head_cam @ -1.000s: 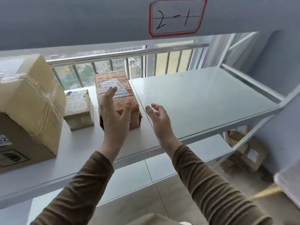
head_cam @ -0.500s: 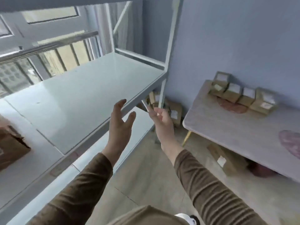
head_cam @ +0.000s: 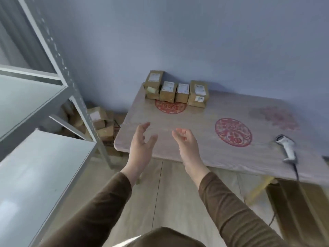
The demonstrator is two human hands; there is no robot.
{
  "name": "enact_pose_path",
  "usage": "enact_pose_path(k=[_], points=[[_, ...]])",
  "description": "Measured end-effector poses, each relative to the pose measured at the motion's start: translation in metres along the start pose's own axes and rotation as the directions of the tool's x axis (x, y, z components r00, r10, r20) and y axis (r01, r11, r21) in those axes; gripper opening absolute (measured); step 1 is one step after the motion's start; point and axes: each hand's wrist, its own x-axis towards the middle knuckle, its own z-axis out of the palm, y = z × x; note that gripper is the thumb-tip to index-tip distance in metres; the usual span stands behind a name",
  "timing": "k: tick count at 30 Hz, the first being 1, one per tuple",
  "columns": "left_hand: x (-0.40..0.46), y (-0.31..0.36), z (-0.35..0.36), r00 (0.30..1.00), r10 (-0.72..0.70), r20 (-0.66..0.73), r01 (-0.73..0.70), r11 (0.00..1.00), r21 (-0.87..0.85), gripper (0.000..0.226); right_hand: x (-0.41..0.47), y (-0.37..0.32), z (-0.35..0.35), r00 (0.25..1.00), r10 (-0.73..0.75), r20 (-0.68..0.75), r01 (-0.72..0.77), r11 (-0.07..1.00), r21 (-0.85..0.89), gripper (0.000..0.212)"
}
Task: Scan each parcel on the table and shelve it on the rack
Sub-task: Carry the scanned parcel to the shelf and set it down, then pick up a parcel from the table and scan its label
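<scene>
Cardboard parcels (head_cam: 176, 90): sat in a row at the bench's far edge against the blue wall, white labels up.
Bench (head_cam: 204, 148): pale wood-grain cover with red round prints.
Left hand (head_cam: 141, 144): raised over the near bench edge, fingers spread wide, holding nothing.
Right hand (head_cam: 187, 141): beside it, fingers loosely curled, palm inward, likewise empty.
Scanner (head_cam: 286, 147): lay at the bench's right edge, cable trailing down.
Rack (head_cam: 58, 90): stood at left, grey shelves bare where visible.
Advice: best to lift one parcel label-up, then fetch the scanner right-handed.
</scene>
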Motion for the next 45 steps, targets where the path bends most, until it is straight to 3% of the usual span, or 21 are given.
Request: enact_pose_path(k=[5, 11, 21, 29, 35, 40, 43, 45], points=[[0.025, 0.009, 0.096, 0.993, -0.049, 0.111, 0.049, 0.999, 0.001, 0.048, 0.051, 0.014, -0.085, 0.995, 0.025, -0.093, -0.028, 0.999, -0.032, 0.043], [0.081, 0.004, 0.163, 0.982, -0.104, 0.158, 0.099, 0.994, 0.043, 0.05, 0.122, 0.024, -0.14, 0.986, 0.098, -0.133, -0.1, 0.995, -0.01, 0.041], [0.247, -0.021, 0.251, 0.952, -0.269, 0.149, 0.269, 0.963, 0.021, 0.052, 0.306, 0.023, -0.165, 0.979, 0.191, -0.073, -0.196, 0.978, -0.069, 0.056], [0.387, -0.044, 0.318, 0.887, -0.426, 0.179, 0.416, 0.905, 0.089, 0.062, 0.44, 0.025, -0.181, 0.943, 0.331, -0.023, -0.332, 0.939, -0.091, 0.055], [0.442, -0.062, 0.341, 0.828, -0.527, 0.192, 0.522, 0.849, 0.082, 0.066, 0.512, 0.041, -0.179, 0.895, 0.444, 0.047, -0.442, 0.896, -0.039, 0.074], [0.444, -0.055, 0.354, 0.853, -0.491, 0.178, 0.48, 0.871, 0.105, 0.044, 0.531, 0.056, -0.178, 0.882, 0.459, 0.109, -0.455, 0.889, -0.057, 0.05], [0.437, -0.06, 0.36, 0.863, -0.482, 0.15, 0.47, 0.876, 0.107, 0.048, 0.522, 0.056, -0.185, 0.896, 0.436, 0.084, -0.434, 0.9, -0.039, 0.028], [0.428, -0.064, 0.362, 0.857, -0.49, 0.162, 0.483, 0.872, 0.08, 0.038, 0.509, 0.057, -0.194, 0.911, 0.409, 0.055, -0.408, 0.913, -0.015, 0.027]])
